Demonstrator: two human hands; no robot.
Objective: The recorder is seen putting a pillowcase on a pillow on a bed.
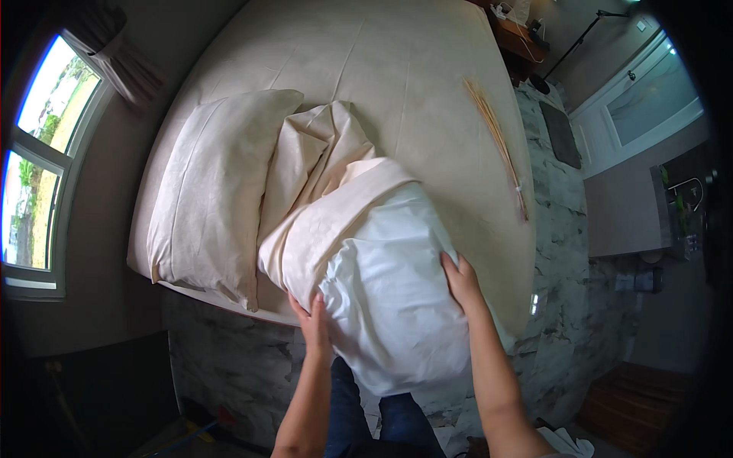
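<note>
A white pillow (401, 297) lies partly inside a cream pillowcase (320, 235), its lower half bare and hanging over the bed's near edge. My left hand (312, 320) grips the pillowcase's open edge at the pillow's left side. On the opposite side my right hand (461, 280) holds the white pillow, thumb on top; the fingers beneath it are hidden. The far end of the pillowcase is slack and folded. It rests against a second, cased cream pillow (212, 189) at the left of the bed.
The bed (435, 131) has a fitted cream sheet. A bundle of thin straw-coloured sticks (495, 137) lies near its right edge. Marble-look floor (558, 240) runs along the right, towards a white door (635, 109). Windows (51, 154) are at the left.
</note>
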